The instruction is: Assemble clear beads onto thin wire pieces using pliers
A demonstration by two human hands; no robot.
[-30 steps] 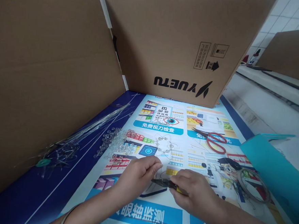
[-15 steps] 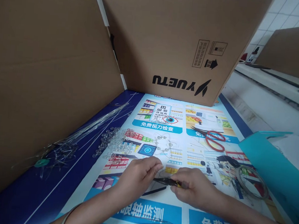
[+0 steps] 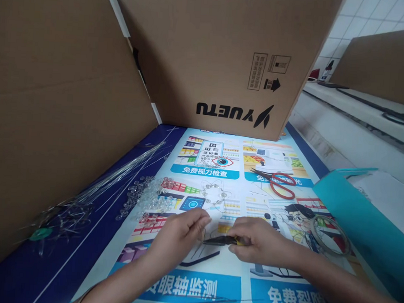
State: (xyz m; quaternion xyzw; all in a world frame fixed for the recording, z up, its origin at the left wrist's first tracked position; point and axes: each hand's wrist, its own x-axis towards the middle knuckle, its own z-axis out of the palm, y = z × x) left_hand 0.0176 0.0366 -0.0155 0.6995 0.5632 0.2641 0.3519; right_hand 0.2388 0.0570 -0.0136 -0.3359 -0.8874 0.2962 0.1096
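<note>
At the lower middle of the frame, the right hand (image 3: 258, 242) grips small pliers (image 3: 220, 239), fingers wrapped shut around the handle. The left hand (image 3: 178, 235) pinches its fingers closed at the pliers' tip; what it holds is too small to tell. Clear beads (image 3: 150, 196) lie left of them on the tabletop (image 3: 213, 291).

I see beads (image 3: 146, 196) left of centre on the poster (image 3: 281, 298) | scissors (image 3: 278, 182) centre right | box (image 3: 215, 55) behind, top | my hands (image 3: 178, 235) lower centre, pliers (image 3: 220, 239) between.

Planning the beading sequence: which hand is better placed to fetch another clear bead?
Left, probably. The left hand sits just below the clear beads, pinching only something too fine to make out, while the right hand grips the pliers.
</note>
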